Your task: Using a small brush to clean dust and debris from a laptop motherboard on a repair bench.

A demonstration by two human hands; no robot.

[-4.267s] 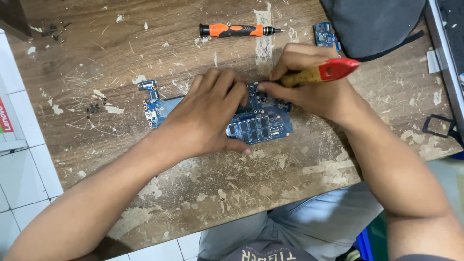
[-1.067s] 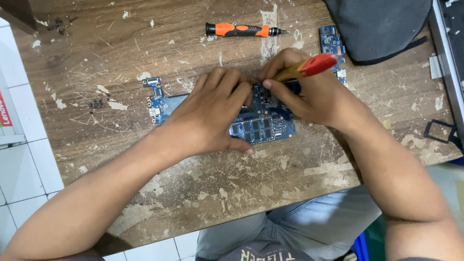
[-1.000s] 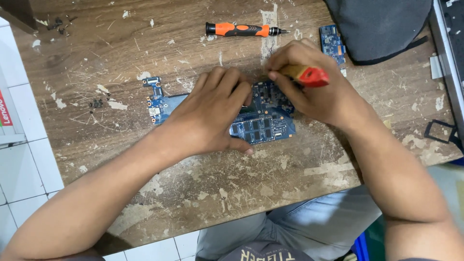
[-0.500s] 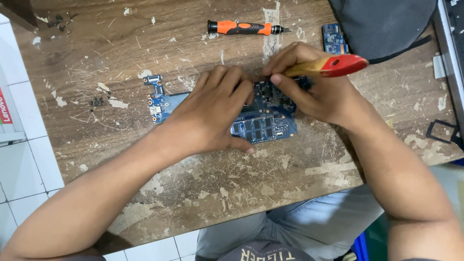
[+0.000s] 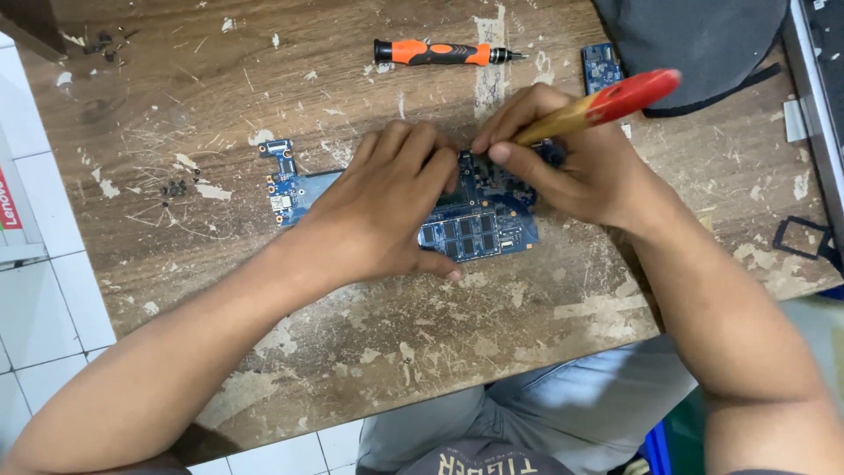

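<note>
My left hand lies flat, fingers spread, on the blue circuit board, a bare board with rows of dark chips, mid-table. My right hand pinches a red-handled brush over the board's top edge; an orange screwdriver lies well above the board.

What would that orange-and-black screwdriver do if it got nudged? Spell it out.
The orange-and-black screwdriver lies on its side on the wooden table, apart from both hands. Its handle looks round, so it would probably roll rather than slide. It looks small and stiff, likely light. The rough, chipped surface might stop it soon.
</note>
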